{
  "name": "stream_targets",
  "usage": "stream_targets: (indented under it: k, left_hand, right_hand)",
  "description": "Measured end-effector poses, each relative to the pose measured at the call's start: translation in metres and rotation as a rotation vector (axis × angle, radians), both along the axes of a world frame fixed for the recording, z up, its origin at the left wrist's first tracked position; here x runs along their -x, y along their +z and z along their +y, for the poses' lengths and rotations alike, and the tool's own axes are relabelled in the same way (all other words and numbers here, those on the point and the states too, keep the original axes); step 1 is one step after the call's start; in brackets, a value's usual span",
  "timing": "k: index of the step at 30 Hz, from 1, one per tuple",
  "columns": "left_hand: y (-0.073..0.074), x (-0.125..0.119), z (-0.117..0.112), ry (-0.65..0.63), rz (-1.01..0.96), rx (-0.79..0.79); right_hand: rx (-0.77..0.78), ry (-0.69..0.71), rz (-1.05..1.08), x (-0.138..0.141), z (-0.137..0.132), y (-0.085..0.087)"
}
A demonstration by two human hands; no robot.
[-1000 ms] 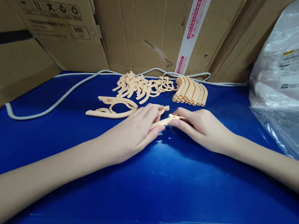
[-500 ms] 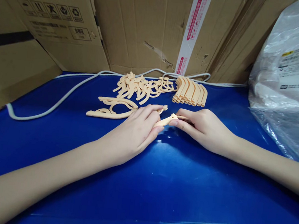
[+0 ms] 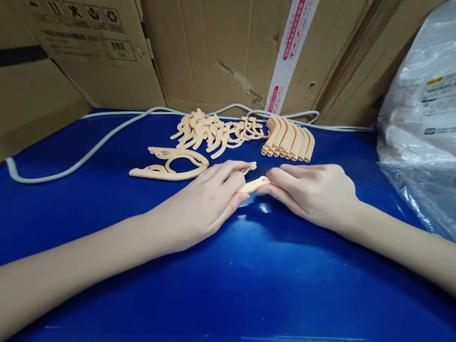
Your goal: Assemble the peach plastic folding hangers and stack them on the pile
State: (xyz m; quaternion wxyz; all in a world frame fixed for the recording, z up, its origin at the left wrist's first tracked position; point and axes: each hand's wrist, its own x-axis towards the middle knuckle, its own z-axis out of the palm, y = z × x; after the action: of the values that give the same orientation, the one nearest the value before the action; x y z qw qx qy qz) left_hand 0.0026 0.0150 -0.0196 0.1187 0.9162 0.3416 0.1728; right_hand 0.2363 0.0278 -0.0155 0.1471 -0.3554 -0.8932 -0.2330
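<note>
From my remote seat, at left I see a flat, cream, hanger-shaped plastic frame [image 3: 166, 172] just beside the left hand [image 3: 213, 198], which a sideways swing could knock; that hand pinches a slim, cream plastic strip [image 3: 254, 184], and a loose pinch could let it twist; the strip lies between the hands, its holed end jutting right, at the fingertips of the right hand [image 3: 311, 194], whose pinch I cannot tell

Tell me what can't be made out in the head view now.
Head view:
Left end of the beige hanger arm: covered by the left hand.
Anything inside the right hand: its curled fingers hide it.
Fine print on the bag label: small, blurred.
Left elbow: cut off by the left edge.
</note>
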Motion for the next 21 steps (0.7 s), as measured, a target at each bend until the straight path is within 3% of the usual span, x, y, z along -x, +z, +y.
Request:
stream_targets:
  k: [3, 10, 21]
  left_hand:
    - [0.0003, 0.0002, -0.0004, -0.010, -0.005, 0.000]
    - [-0.0001, 0.0012, 0.0003, -0.006, 0.012, 0.013]
    - [-0.0031, 0.0031, 0.0007, -0.008, 0.057, -0.010]
  right_hand:
    - [0.027, 0.009, 0.023, -0.0016, 0.0005, -0.0001]
    - [0.311, 0.039, 0.179, -0.0028, 0.0023, 0.0021]
    - [0.230, 0.054, 0.141, -0.0032, 0.0025, 0.0000]
